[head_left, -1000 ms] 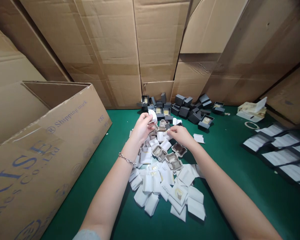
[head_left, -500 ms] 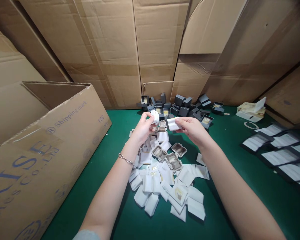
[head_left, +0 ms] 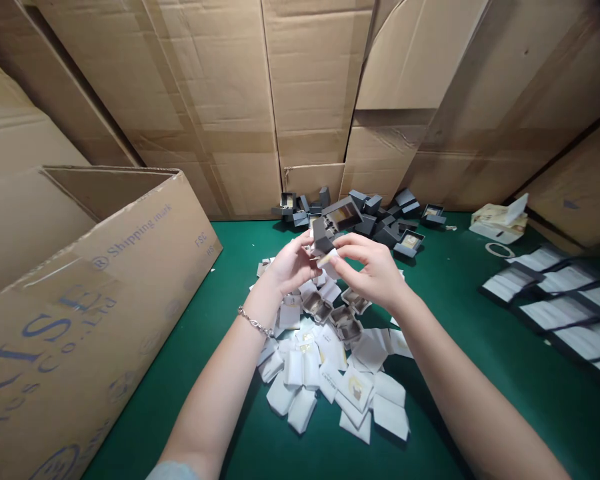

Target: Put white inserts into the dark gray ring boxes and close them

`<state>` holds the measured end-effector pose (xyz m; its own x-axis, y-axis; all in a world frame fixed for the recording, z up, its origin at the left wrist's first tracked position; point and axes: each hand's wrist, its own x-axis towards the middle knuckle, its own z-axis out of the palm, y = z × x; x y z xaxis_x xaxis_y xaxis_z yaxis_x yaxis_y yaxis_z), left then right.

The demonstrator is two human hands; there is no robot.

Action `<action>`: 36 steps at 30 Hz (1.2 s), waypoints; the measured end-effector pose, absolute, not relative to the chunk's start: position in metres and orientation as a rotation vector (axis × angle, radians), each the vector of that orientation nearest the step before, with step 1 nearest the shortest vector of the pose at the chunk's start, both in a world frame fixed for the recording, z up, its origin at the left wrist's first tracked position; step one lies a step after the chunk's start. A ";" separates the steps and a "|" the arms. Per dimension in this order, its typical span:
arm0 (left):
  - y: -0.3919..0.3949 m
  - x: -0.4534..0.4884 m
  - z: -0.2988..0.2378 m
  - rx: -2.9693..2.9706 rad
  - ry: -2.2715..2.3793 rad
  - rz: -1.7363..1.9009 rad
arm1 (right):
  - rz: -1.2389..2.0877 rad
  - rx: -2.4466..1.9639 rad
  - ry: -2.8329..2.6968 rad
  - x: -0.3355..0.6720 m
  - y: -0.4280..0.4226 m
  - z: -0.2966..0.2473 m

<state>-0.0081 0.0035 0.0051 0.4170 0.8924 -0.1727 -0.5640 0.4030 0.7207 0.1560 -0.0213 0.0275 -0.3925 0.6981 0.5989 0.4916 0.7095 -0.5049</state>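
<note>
At the middle of the table, my left hand (head_left: 293, 265) is closed around the lower left side of a small dark hinged box (head_left: 341, 215), whose lid stands open. Pinched between my right thumb and fingers is a small white piece with a yellowish edge (head_left: 327, 259), held against the front of that box. My right hand (head_left: 373, 267) is just right of the box. Below both hands lies a pile of white folded paper sleeves (head_left: 300, 367). Among them are several open greyish moulded trays (head_left: 347, 325). What the box contains is too small to make out.
Several dark small boxes (head_left: 405, 200) are heaped along the cardboard back wall (head_left: 320, 100). A large carton (head_left: 145, 267) stands at left. On the right are a tissue pack (head_left: 500, 220), a tape ring (head_left: 500, 250) and rows of white-topped dark items (head_left: 570, 300).
My hands have come together. A dark open box is now in my left hand, where a rounded white object was. The white item in my right hand has moved left and down.
</note>
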 end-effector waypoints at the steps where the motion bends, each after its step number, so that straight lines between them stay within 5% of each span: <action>1: 0.004 -0.009 0.006 0.584 0.566 0.993 | 0.288 -0.874 -2.096 0.156 -0.022 0.027; 17: 0.002 0.005 0.006 0.402 0.513 1.052 | 0.345 -0.903 -2.295 0.157 -0.026 0.034; 36: 0.002 0.014 -0.004 0.340 0.633 0.985 | 0.562 -1.136 -1.638 0.177 -0.003 0.024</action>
<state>0.0140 0.0019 -0.0045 0.3954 0.8532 -0.3402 -0.6634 0.5214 0.5366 0.1773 -0.0028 0.0241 -0.0346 0.8800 0.4738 0.4041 0.4459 -0.7987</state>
